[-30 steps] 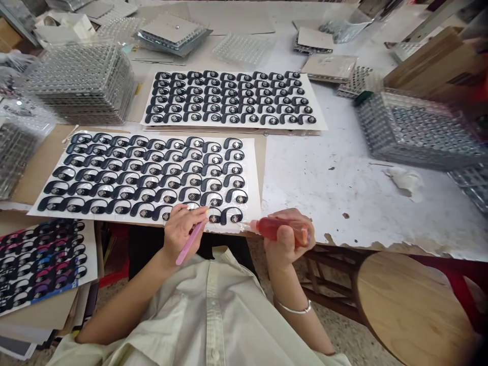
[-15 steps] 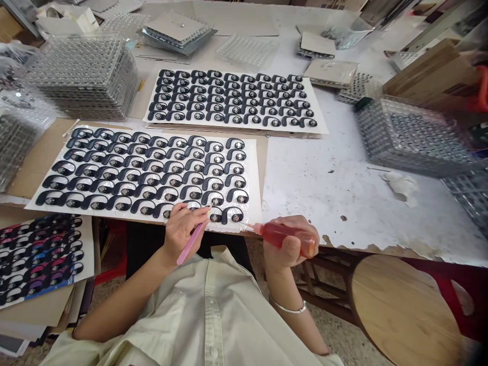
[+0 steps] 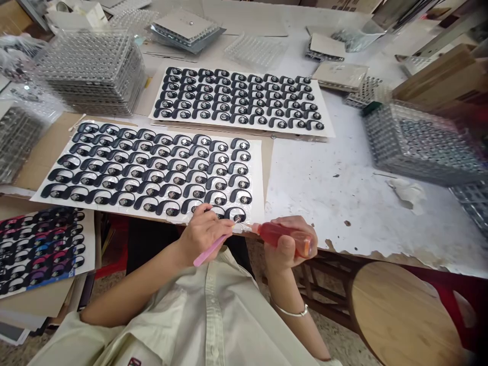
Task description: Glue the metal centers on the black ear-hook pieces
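- The right hand [image 3: 202, 235] is closed in a pen grip around a pink-handled tool [image 3: 209, 250], at about 6 o'clock from the frame's middle. The thin tip of the tool points toward the lowest row of the nearer sheet.
- The left hand [image 3: 285, 244], with a silver bangle [image 3: 292, 311] on its wrist, is clenched around a red squeeze bottle [image 3: 284, 235] at about 5 o'clock, its nozzle [image 3: 244, 229] aimed left.
- The nozzle tip is just beside the tool's tip, above a black ear-hook earpiece [image 3: 234, 214] at the sheet's near edge. Whether either tip touches the earpiece, the view does not settle.
- That earpiece lies in rows of others on a white sheet [image 3: 256, 168], which rests on cardboard.
- A second white sheet of black earpieces [image 3: 322, 114] lies beyond it, toward 12 o'clock.
- A sheet of black, pink and blue earpieces [image 3: 41, 249] sits at 8 o'clock.
- Stacks of transparent trays stand at 10 o'clock [image 3: 91, 73] and 3 o'clock [image 3: 419, 145] on the chipped white workbench [image 3: 335, 203].
- Cardboard boxes [image 3: 438, 81] sit at 2 o'clock.
- A round wooden stool [image 3: 400, 315] stands at 4 o'clock below the bench edge.
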Demonstrator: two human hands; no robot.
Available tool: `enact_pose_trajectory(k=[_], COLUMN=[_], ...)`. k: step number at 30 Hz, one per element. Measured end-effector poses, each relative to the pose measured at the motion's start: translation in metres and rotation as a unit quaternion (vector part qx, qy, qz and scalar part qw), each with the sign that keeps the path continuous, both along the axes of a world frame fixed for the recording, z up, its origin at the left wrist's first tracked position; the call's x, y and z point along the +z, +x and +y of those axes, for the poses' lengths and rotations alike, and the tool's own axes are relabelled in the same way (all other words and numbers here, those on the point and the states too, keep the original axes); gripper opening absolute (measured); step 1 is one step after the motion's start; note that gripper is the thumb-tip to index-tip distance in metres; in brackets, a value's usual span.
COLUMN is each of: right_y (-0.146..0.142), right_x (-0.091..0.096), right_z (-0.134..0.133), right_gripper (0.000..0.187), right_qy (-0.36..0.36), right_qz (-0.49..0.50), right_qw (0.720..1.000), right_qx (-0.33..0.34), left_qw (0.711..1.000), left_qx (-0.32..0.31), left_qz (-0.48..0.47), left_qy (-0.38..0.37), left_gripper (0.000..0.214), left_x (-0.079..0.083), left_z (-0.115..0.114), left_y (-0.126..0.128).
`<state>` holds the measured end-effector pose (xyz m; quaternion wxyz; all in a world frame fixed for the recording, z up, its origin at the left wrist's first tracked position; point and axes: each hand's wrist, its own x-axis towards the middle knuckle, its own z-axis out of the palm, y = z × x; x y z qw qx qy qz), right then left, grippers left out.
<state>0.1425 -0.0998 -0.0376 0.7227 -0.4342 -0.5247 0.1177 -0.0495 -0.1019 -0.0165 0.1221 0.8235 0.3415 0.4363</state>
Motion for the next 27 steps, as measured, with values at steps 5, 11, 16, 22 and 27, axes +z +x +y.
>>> enact_pose_trajectory(k=[5, 11, 16, 22, 27], right_y=[-0.0002, -0.0015, -0.0026, -0.0002, 0.0007], right_x=[0.0008, 0.0018, 0.0027, 0.0002, -0.0042], right_z=[-0.0006, -0.0011, -0.0012, -0.0026, -0.0023], right_gripper=[0.025, 0.025, 0.022, 0.021, 0.025], right_qy=[-0.013, -0.014, 0.007, 0.011, 0.045], right_qz=[-0.026, -0.028, -0.028, -0.04, -0.052], right_qw=[1.0, 1.0, 1.0, 0.998, 0.996], right_qx=[-0.006, 0.003, 0.006, 0.038, 0.048], left_qw=[1.0, 1.0, 1.0, 1.0, 1.0], left_qx=[0.004, 0.001, -0.009, -0.015, -0.018], left_qz=[-0.001, 0.007, -0.008, -0.014, -0.015], left_qy=[-0.007, -0.003, -0.009, -0.019, -0.011], left_gripper=[0.013, 0.011, 0.01, 0.011, 0.01], left_x=[-0.0008, -0.0009, -0.0018, -0.002, -0.0006], left_z=[0.0021, 0.0034, 0.0037, 0.0045, 0.0063], left_y=[-0.001, -0.0018, -0.0017, -0.0023, -0.0026])
